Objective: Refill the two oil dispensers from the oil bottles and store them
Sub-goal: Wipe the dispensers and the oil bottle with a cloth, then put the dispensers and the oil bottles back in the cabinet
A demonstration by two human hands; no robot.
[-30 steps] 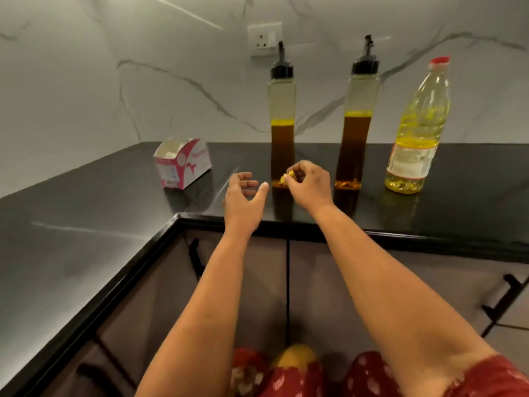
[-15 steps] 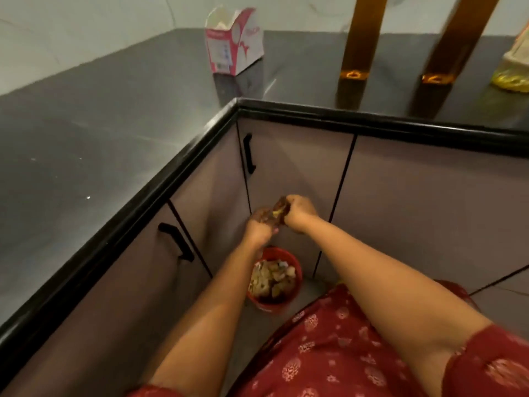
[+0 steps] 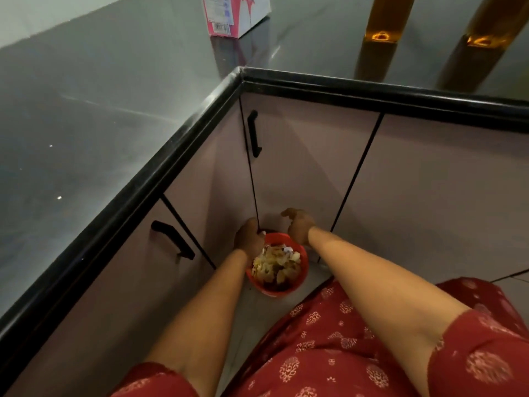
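Only the lower parts of the two oil dispensers show at the top edge, both holding dark amber oil: the left dispenser (image 3: 385, 18) and the right dispenser (image 3: 486, 21) stand on the black countertop (image 3: 86, 116). Both my hands are down near the floor over a red waste bin (image 3: 300, 279) full of scraps. My left hand (image 3: 248, 238) hangs at the bin's left rim with loosely curled fingers. My right hand (image 3: 297, 224) hovers just behind the rim, fingers relaxed and empty. The oil bottle is out of view.
A pink and white carton (image 3: 237, 15) sits on the counter's back left. Pale cabinet doors with black handles (image 3: 254, 133) (image 3: 173, 239) meet in the corner behind the bin. The black counter edge (image 3: 372, 91) juts out above my arms.
My view tipped from the counter down to the floor. My hands carried a small scrap down, held it together above the bin, and now hang apart with the scrap gone.
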